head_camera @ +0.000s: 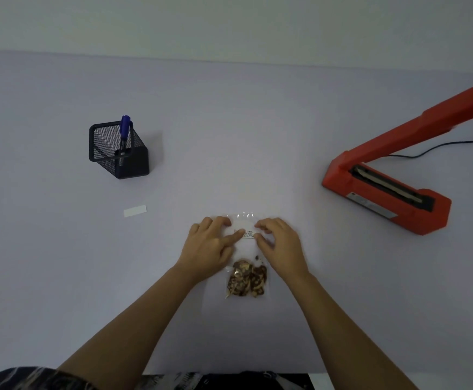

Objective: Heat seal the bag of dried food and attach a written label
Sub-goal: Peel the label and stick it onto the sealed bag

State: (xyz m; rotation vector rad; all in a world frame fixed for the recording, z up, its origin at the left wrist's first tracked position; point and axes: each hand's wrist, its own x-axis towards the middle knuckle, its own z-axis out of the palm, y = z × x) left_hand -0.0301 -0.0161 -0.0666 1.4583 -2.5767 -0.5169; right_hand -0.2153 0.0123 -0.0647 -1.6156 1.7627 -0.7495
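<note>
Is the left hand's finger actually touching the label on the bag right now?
Touching. The head view shows the left hand with its forefinger laid on one end of the label, no gap visible.

A small desk-style packing spot.
A pale surface (61, 277) against a plain wall (229, 21) carries a mesh pen cup (122, 161) with one blue pen (124, 128) and a red heat sealer (393, 190), its cord (440, 145) trailing off.
</note>
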